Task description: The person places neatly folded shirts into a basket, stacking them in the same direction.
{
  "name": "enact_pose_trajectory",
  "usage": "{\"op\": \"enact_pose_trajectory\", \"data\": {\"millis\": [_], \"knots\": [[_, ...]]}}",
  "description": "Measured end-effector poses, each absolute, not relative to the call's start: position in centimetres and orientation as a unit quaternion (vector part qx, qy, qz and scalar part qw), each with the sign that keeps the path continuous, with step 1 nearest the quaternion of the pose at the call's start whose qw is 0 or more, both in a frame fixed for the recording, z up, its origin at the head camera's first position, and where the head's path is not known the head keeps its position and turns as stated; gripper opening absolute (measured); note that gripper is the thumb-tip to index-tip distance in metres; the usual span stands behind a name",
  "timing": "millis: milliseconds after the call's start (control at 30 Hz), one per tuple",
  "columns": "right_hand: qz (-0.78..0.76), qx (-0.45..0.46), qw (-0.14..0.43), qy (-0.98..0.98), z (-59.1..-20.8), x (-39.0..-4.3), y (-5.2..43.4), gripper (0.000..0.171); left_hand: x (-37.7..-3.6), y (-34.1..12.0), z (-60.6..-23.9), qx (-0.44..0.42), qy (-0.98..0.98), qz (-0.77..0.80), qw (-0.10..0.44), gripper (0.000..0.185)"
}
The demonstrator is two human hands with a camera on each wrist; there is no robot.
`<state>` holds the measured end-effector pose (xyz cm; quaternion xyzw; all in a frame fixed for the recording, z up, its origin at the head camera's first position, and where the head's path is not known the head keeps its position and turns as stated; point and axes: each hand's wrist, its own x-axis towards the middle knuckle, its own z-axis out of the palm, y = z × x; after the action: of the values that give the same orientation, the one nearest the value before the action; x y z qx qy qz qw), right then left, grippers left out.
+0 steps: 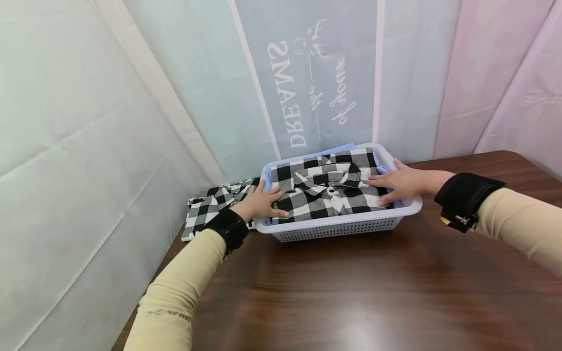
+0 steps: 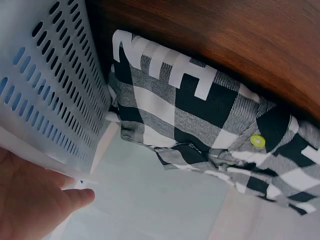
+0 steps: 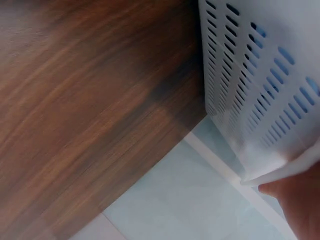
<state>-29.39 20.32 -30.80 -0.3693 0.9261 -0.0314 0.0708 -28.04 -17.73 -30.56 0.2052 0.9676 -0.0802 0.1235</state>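
Note:
A white perforated basket [image 1: 338, 228] stands on the brown table [image 1: 351, 292] near the back wall. A folded black-and-white checked shirt [image 1: 327, 187] lies on top inside it, over a light blue garment [image 1: 338, 148]. My left hand [image 1: 263, 202] lies flat on the shirt's left side with straight fingers. My right hand [image 1: 397, 183] presses flat on the shirt's right side. The left wrist view shows my left palm [image 2: 30, 200] against the basket wall [image 2: 50, 90]. In the right wrist view my right hand [image 3: 300, 205] shows at the basket wall [image 3: 260, 95].
A second checked shirt [image 1: 215, 202] lies on the table left of the basket, seen close in the left wrist view as the second checked shirt [image 2: 210, 130]. Pale fabric sheets [image 1: 88, 146] wall in the left and back. Bare wood stretches in front of the basket.

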Motion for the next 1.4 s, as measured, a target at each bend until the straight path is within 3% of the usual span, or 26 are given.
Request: {"op": "enact_pose_trajectory", "data": {"millis": [200, 300, 400, 567, 667, 733, 867, 1167, 1400], "knots": [[-0.008, -0.36, 0.081, 0.929, -30.1, -29.9, 20.4, 0.08, -28.8, -16.7, -30.1, 0.204, 0.971, -0.06, 0.107, 0.078], [-0.075, -0.34, 0.072, 0.935, -29.8, -29.7, 20.8, 0.08, -29.1, -16.9, -29.6, 0.212, 0.973, -0.016, 0.085, 0.079], [-0.192, -0.319, 0.0, 0.928, -29.8, -28.2, 21.4, 0.082, -28.6, -18.1, -29.8, 0.246, 0.966, 0.072, 0.007, 0.077], [-0.331, -0.294, -0.176, 0.879, -29.8, -23.2, 23.8, 0.079, -25.2, -23.1, -30.9, 0.292, 0.917, 0.192, -0.191, 0.058], [-0.337, -0.277, -0.232, 0.87, -30.1, -20.6, 25.8, 0.078, -22.8, -26.5, -31.9, 0.252, 0.914, 0.22, -0.229, 0.055], [-0.327, -0.259, -0.242, 0.876, -30.7, -19.3, 27.3, 0.077, -21.7, -28.3, -32.7, 0.219, 0.924, 0.225, -0.218, 0.056], [-0.292, -0.224, -0.205, 0.907, -32.3, -17.6, 30.1, 0.078, -21.2, -30.2, -34.2, 0.159, 0.95, 0.21, -0.167, 0.061], [-0.257, -0.217, -0.131, 0.933, -34.2, -16.7, 32.7, 0.081, -24.3, -30.5, -36.4, 0.059, 0.99, 0.128, -0.028, 0.056], [-0.239, -0.235, -0.141, 0.932, -33.7, -16.0, 32.6, 0.084, -26.7, -30.1, -37.0, -0.063, 0.984, 0.129, 0.101, 0.083]]}}
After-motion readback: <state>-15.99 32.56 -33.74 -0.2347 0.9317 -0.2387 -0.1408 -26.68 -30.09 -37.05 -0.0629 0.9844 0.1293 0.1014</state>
